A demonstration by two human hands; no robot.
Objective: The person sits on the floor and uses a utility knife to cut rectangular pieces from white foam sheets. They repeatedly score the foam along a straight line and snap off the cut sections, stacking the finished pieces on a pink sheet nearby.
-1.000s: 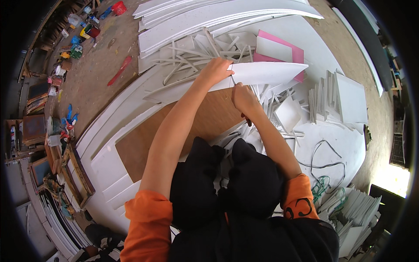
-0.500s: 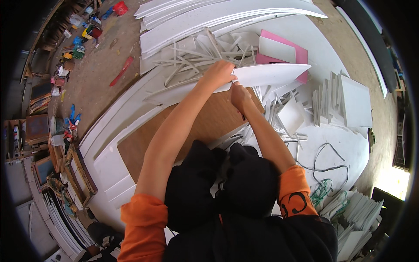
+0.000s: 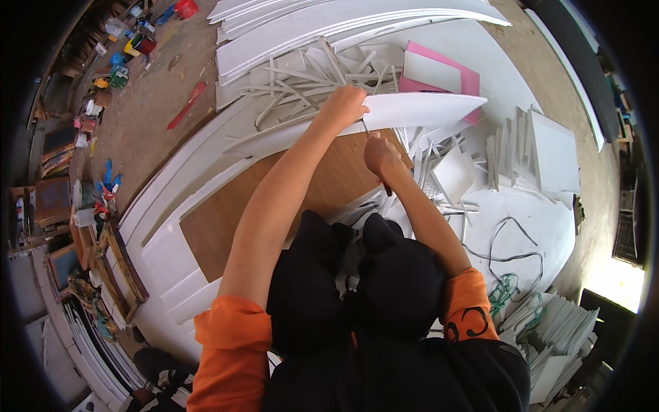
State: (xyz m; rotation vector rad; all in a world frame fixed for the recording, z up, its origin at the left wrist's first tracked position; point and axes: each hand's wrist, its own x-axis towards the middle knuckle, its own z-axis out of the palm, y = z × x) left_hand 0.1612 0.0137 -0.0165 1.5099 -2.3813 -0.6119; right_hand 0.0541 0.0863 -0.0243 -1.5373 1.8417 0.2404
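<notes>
I see the left hand (image 3: 345, 104) gripping the edge of a long white foam strip (image 3: 419, 110), fingers curled over it, holding it raised above the brown board (image 3: 274, 199). The right hand (image 3: 379, 154) is closed around a small cutting tool (image 3: 386, 187) — only a dark reddish bit shows under the fist, its tip near the strip's lower edge (blade itself too small to tell). The brown board lies flat on big white sheets (image 3: 178, 206) on the floor. Behind the hands, a loose heap of thin white offcuts (image 3: 309, 75); to the right a pink sheet (image 3: 467, 79) with a white panel on top, and stacked white squares (image 3: 542, 147). No real containers near the hands — small coloured pots (image 3: 137, 44) sit far left, contents unreadable. Dark cable (image 3: 508, 254) loops at right.
</notes>
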